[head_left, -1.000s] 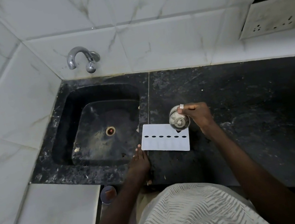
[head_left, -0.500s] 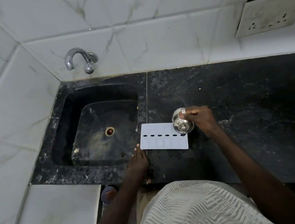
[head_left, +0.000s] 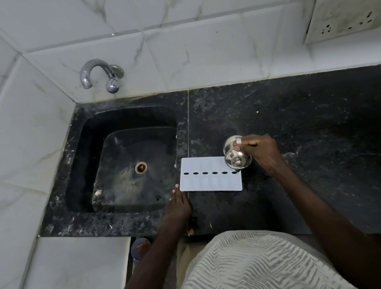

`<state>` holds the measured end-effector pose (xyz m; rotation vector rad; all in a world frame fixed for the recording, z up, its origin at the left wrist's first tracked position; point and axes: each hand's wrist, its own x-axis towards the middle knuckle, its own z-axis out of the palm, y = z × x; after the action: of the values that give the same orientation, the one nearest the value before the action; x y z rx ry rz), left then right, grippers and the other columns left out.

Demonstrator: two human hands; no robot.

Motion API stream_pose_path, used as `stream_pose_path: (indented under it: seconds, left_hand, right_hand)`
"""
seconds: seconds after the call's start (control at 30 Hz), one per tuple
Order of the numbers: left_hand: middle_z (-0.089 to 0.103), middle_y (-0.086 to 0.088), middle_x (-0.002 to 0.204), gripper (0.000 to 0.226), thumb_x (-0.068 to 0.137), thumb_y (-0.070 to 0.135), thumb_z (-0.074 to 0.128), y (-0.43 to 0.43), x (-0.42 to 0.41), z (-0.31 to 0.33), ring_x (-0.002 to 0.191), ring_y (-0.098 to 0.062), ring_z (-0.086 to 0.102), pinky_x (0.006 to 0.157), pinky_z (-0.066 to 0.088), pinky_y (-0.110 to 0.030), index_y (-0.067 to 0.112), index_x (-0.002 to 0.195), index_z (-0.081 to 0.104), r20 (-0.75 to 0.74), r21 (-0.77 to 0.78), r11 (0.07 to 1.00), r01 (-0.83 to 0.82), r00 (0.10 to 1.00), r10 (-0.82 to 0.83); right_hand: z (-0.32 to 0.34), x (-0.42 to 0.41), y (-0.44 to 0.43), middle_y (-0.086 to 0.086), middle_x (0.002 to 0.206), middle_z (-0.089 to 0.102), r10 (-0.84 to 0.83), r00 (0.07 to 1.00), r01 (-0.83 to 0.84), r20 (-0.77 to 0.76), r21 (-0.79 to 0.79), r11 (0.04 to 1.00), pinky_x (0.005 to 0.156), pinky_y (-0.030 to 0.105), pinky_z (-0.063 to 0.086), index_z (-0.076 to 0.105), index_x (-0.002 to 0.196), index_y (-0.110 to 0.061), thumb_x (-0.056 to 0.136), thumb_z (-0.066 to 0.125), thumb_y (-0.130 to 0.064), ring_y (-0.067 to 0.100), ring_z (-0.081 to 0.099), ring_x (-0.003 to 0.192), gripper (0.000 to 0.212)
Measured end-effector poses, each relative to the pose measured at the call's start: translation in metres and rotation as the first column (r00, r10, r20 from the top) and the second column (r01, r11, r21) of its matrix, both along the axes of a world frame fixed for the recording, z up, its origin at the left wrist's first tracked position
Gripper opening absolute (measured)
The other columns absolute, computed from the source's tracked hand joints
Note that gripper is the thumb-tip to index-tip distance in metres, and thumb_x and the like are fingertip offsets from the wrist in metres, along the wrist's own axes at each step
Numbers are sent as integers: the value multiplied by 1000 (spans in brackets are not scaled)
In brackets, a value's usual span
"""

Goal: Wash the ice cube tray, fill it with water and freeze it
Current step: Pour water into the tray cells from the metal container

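A white ice cube tray (head_left: 210, 181) with a flat lid and a row of dark oval holes lies on the black counter (head_left: 310, 136), just right of the sink (head_left: 122, 166). My right hand (head_left: 259, 152) grips a small steel cup (head_left: 236, 155), tipped over the tray's right end; a thin trickle of water touches the rightmost hole. My left hand (head_left: 177, 205) rests flat on the counter's front edge, fingertips touching the tray's near left corner.
A chrome tap (head_left: 100, 74) juts from the tiled wall above the sink. A socket plate (head_left: 349, 14) is on the wall at the right. White tiled ledges flank the sink on the left. A small round object (head_left: 140, 248) lies below the counter edge.
The steel cup has tipped further and sunk slightly toward the tray's right end. My left hand and the tray have stayed put.
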<state>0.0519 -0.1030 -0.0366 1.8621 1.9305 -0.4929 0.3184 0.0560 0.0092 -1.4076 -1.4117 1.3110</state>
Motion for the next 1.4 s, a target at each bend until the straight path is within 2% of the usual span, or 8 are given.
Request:
stream_pose_path:
  seconds: [0.13,0.3,0.63,0.8,0.87,1.03,1.17,1.4]
  left_hand:
    - [-6,-33,168,74,107,4,44,0,0,-1,159,-43,6,129,21,-45,-11,159,-6,-4,6,1000,4,1000,-4]
    - [-7,-32,168,79,106,5,50,1,0,0,159,-42,5,128,23,-46,-10,160,-6,-7,-4,1000,5,1000,-5]
    - [-9,-32,168,80,106,7,49,-1,0,1,159,-42,4,129,22,-46,-9,160,-8,-1,-19,1000,-4,1000,4]
    - [-10,-32,168,80,106,6,49,-2,-2,0,160,-42,2,129,22,-48,-10,159,-9,-3,-29,1000,7,1000,-7]
    - [-9,-31,168,79,107,8,49,1,-2,1,160,-41,1,129,21,-47,-10,160,-8,5,-26,1000,7,1000,-7]
    - [-9,-32,168,73,109,5,42,5,1,2,159,-42,1,130,19,-46,-9,160,-8,12,-39,999,-10,1000,11]
    - [-9,-32,168,70,109,4,39,7,3,2,159,-42,1,130,18,-47,-9,160,-8,5,-38,999,-31,1000,31]
    - [-10,-32,168,77,107,4,46,5,5,2,159,-43,0,129,21,-49,-10,160,-8,-10,-48,998,-37,999,36]
  right_hand:
    - [-2,1,1,19,102,76,-5,1000,5,-6,16,1000,95,54,58,79,101,5,80,81,9,36,73,98,21]
    - [-4,3,2,18,102,77,1,1000,-1,11,26,1000,95,52,59,80,100,3,81,82,6,31,73,97,19]
    - [-6,-2,8,20,104,77,-91,991,76,-102,-139,987,97,58,58,79,103,6,80,83,2,45,72,103,23]
    - [-4,-14,9,8,96,80,-215,962,171,-167,-245,954,84,37,64,80,103,0,78,86,-1,33,76,95,26]
    - [-3,-19,8,5,94,81,-215,960,169,-181,-239,956,80,32,64,80,103,-1,79,86,-1,27,76,91,25]
    - [-7,-27,5,15,102,79,-140,984,123,-107,-152,981,88,43,62,80,103,3,80,85,-2,30,75,94,24]
    - [-11,-31,-1,11,103,79,-110,991,103,-72,-105,989,92,48,61,81,102,-1,81,85,-2,33,76,99,22]
    - [-13,-33,-5,6,103,79,-75,996,74,-44,-28,997,90,37,61,81,103,-2,80,85,-1,22,75,97,22]
